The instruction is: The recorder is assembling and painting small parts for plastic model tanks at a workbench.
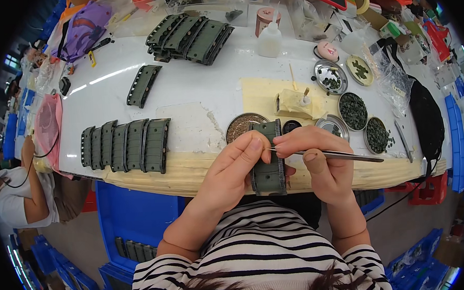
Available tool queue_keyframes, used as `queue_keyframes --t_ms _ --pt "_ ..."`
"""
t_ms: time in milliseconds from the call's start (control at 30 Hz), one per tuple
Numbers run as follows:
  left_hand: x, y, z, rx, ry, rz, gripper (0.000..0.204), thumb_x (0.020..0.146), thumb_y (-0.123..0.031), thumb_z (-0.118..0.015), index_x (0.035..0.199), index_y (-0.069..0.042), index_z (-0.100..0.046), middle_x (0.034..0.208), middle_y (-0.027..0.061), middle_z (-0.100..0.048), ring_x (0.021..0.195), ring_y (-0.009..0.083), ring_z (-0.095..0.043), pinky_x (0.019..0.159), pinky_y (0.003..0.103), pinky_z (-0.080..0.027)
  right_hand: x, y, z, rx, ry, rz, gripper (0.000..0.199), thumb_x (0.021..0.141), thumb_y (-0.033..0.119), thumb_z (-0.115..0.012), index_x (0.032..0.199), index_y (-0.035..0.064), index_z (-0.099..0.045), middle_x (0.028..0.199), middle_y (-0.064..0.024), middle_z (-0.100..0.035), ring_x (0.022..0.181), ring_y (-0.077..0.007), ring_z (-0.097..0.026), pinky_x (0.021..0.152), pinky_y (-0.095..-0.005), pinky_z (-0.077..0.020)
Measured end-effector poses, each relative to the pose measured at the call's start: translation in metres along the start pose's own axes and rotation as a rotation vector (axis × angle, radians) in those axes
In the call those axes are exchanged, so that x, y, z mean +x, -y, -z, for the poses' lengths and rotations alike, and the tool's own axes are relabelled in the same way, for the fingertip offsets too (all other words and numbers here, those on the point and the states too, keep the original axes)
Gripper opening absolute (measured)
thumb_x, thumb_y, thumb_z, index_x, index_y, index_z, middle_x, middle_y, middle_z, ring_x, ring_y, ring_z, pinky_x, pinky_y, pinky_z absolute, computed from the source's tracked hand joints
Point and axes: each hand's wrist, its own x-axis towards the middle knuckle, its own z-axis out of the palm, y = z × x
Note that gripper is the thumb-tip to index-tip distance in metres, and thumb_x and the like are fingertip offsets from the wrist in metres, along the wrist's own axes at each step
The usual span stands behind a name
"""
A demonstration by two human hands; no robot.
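— Head view: what's in the left hand (228, 172)?
— Its grip is pressed around a green track strip (268, 156), held upright over the desk (196, 88) edge.
— The right hand (320, 158)?
— Its grip pinches tweezers (339, 155), tips touching the strip's upper part; small dishes of green parts (353, 111) lie beyond that grip.

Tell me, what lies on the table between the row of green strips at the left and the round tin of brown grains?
In the head view, only a bare rough white patch of the table lies between the row of green strips and the round tin of brown grains.
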Motion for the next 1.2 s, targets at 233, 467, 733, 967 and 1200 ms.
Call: queue_keyframes --t_ms 233,467,733,967,1200 --pt "0.000 -0.001 0.000 -0.006 0.006 0.017 0.032 0.105 -0.029 -0.033 0.091 -0.003 -0.046 0.094 0.0111 -0.060 0.091 0.0199 -0.066 0.078 0.031 -0.057 0.002 -0.001 0.001 -0.048 0.017 0.054 0.014 0.089 0.008 -0.059 0.095 -0.0012 -0.068 0.085 -0.0079 -0.069 0.075 -0.0197 -0.061 0.070 -0.0290 -0.0481" --pt "0.000 0.001 0.000 -0.016 -0.004 0.017 0.032 0.105 -0.030 -0.033 0.091 -0.004 -0.046 0.094 0.0110 -0.060 0.090 0.0193 -0.066 0.078 0.031 -0.058 0.004 0.000 0.000 -0.075 0.023 0.063 0.013 0.088 0.007 -0.060 0.094 -0.0005 -0.069 0.086 -0.0075 -0.070 0.075 -0.0207 -0.062 0.071 -0.0299 -0.0486" --pt "0.000 0.001 -0.001 0.061 -0.047 0.024 0.033 0.105 -0.030 -0.033 0.091 -0.004 -0.046 0.095 0.0105 -0.060 0.093 0.0191 -0.066 0.079 0.031 -0.057 0.001 0.002 -0.003 -0.157 -0.007 0.059 0.013 0.087 0.007 -0.060 0.093 0.0018 -0.071 0.088 -0.0073 -0.070 0.079 -0.0229 -0.064 0.074 -0.0317 -0.0497" --pt "-0.003 -0.002 -0.006 0.008 -0.085 -0.050 0.036 0.098 -0.010 -0.046 0.132 -0.008 -0.035 0.120 0.0162 -0.053 0.110 0.0269 -0.060 0.088 0.042 -0.055 -0.010 -0.006 0.004 -0.005 -0.242 -0.041 0.024 0.097 0.013 -0.051 0.092 -0.0026 -0.068 0.087 -0.0119 -0.067 0.081 -0.0187 -0.062 0.076 -0.0300 -0.0483" --pt "-0.001 0.001 0.003 -0.300 -0.200 -0.140 0.071 0.087 0.006 -0.053 0.148 -0.017 -0.024 0.130 0.0151 -0.051 0.116 0.0299 -0.057 0.101 0.052 -0.047 -0.022 -0.021 0.030 -0.353 -0.348 -0.136 0.020 0.097 0.010 -0.053 0.092 -0.0006 -0.069 0.079 -0.0073 -0.066 0.082 -0.0159 -0.055 0.072 -0.0285 -0.0452"
